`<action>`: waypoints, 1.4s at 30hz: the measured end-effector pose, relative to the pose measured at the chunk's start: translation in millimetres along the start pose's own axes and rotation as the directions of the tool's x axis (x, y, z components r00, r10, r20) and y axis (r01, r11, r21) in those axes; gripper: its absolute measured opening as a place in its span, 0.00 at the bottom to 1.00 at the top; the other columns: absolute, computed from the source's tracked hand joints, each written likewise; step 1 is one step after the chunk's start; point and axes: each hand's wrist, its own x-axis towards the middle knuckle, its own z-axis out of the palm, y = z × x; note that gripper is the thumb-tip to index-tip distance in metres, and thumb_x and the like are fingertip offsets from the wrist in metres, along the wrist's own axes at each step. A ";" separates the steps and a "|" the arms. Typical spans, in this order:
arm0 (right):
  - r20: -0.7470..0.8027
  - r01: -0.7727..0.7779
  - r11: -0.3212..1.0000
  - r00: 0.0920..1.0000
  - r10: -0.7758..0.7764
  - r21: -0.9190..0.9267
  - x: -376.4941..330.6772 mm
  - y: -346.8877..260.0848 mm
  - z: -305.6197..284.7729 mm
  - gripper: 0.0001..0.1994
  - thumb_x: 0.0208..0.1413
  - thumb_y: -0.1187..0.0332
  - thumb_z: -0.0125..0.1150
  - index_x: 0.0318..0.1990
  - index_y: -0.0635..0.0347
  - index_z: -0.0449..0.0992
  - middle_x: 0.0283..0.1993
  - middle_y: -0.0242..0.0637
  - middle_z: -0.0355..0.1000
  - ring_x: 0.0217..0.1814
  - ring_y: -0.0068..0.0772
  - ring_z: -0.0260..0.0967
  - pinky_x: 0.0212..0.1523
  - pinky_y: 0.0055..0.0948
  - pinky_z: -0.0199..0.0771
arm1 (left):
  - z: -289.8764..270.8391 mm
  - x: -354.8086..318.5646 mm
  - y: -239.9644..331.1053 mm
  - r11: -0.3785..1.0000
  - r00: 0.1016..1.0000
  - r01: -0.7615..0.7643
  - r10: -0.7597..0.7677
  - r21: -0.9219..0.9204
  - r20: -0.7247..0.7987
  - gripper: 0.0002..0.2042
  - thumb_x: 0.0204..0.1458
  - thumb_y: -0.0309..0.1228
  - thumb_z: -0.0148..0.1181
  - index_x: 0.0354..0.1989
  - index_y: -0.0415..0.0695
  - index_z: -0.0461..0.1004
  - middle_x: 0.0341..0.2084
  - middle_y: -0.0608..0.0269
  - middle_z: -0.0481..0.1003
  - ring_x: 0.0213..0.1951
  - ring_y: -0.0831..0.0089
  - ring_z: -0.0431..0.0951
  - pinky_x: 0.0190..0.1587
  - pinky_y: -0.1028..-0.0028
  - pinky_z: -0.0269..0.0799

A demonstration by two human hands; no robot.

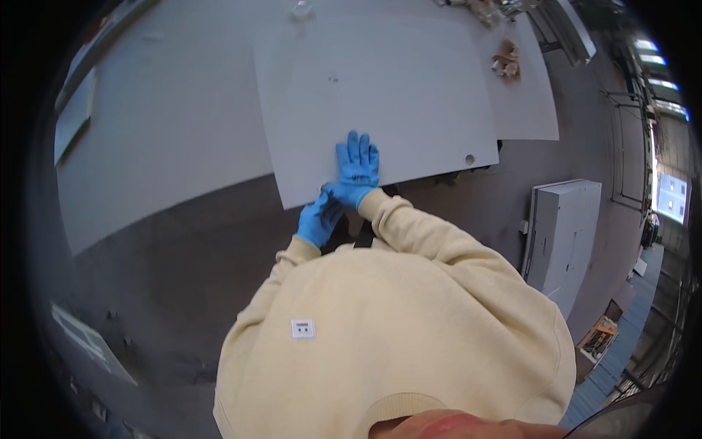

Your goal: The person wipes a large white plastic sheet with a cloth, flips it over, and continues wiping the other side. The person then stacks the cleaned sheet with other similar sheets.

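The person in front of me wears a cream sweatshirt (395, 322) with a small white label (303, 328) on it, and blue gloves on both hands. The right hand (357, 157) is spread open, its fingers stretched out away from the body over the near part of the white table (387, 95); from where I stand I can't tell whether it rests on the surface or hangs just above. The left hand (317, 220) is bent in toward it, just beyond the table's near edge, fingertips meeting the cuff of the right glove (352, 193) at the wrist. Its fingers look bunched, but I can't make out whether they actually grip the cuff.

Near the table's right front corner there is a small round mark or hole (469, 159). Another white panel (537, 110) shows past the table's right side, with a crumpled brown piece (506, 60) lying toward its far end. A clear object (301, 9) sits at the far left of the table, too blurred to name. Off to the left spreads a wide pale surface (161, 132). On the right, a grey-white cabinet (574, 230) stands on the dark floor, and farther back I see an orange-edged box (599, 339) with things inside.
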 end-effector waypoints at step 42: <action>-0.070 0.218 0.971 0.975 -0.212 0.092 2.2 29.3 3.6 0.50 0.49 0.36 0.62 0.75 0.55 0.56 0.82 0.57 0.35 0.84 0.64 0.21 0.79 0.59 0.16 | 28.2 -50.9 17.0 0.968 0.972 0.020 0.040 0.249 -0.233 0.17 0.65 0.40 0.59 0.53 0.41 0.76 0.49 0.55 0.80 0.51 0.62 0.81 0.57 0.63 0.75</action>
